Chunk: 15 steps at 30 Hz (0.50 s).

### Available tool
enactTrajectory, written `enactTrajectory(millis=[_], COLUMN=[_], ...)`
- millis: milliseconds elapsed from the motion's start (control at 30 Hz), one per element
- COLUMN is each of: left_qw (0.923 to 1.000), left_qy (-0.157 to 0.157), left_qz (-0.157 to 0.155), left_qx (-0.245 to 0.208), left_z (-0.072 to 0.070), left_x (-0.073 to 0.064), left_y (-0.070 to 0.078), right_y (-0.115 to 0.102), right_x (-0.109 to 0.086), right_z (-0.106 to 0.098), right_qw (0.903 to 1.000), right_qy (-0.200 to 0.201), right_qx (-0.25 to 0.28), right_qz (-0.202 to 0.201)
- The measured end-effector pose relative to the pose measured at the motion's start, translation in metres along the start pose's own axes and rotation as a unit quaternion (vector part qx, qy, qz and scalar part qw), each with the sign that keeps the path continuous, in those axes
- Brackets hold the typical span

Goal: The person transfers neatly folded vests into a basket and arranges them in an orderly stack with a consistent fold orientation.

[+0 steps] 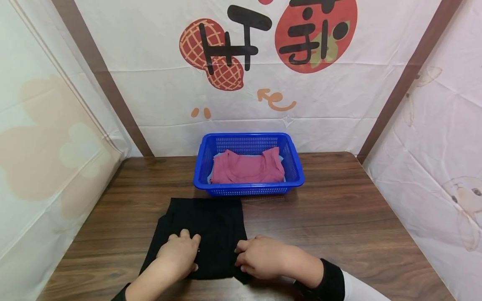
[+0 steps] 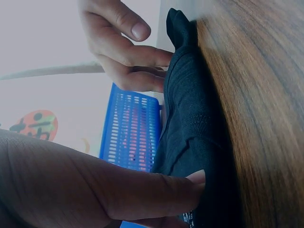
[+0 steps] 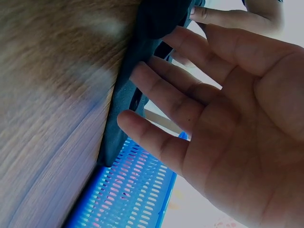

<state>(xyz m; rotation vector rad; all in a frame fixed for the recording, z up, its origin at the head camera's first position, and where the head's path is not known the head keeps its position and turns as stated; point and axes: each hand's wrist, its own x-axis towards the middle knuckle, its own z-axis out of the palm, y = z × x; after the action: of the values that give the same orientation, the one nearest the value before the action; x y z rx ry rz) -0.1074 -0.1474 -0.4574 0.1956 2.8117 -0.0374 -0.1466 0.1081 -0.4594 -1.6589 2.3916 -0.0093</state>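
Observation:
A folded black garment [image 1: 211, 234] lies flat on the wooden table, with a small white print near its middle. On top of it rests my left hand [image 1: 178, 253], fingers spread; the left wrist view shows its thumb [image 2: 190, 185] pressing the fabric. At the garment's right edge is my right hand [image 1: 261, 256]. In the right wrist view its fairly straight fingers [image 3: 152, 83] touch the side of the dark cloth, palm facing the camera.
Behind the garment a blue basket [image 1: 248, 190] stands against the printed cloth backdrop [image 1: 158, 96]. Inside it lies a folded pink garment [image 1: 248, 167] over a light blue one. Bare wooden tabletop [image 1: 339, 217] extends to the right, bordered by cloth side walls.

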Motion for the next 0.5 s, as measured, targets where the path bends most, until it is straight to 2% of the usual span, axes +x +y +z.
enactTrajectory(millis=[300,500], left_qw=[0.9999,0.9999], left_qy=[-0.004,0.0], left_qz=[-0.012,-0.008], left_qx=[0.006,0.011], left_z=[0.0,-0.001], left_x=[-0.001,-0.001], left_y=[0.008,0.014], right_y=[0.002,0.006], right_x=[-0.007,-0.014], right_z=[-0.003,0.001], right_qw=[0.9999,0.9998], right_qy=[0.004,0.009], right_qx=[0.001,0.015], right_qz=[-0.01,-0.004])
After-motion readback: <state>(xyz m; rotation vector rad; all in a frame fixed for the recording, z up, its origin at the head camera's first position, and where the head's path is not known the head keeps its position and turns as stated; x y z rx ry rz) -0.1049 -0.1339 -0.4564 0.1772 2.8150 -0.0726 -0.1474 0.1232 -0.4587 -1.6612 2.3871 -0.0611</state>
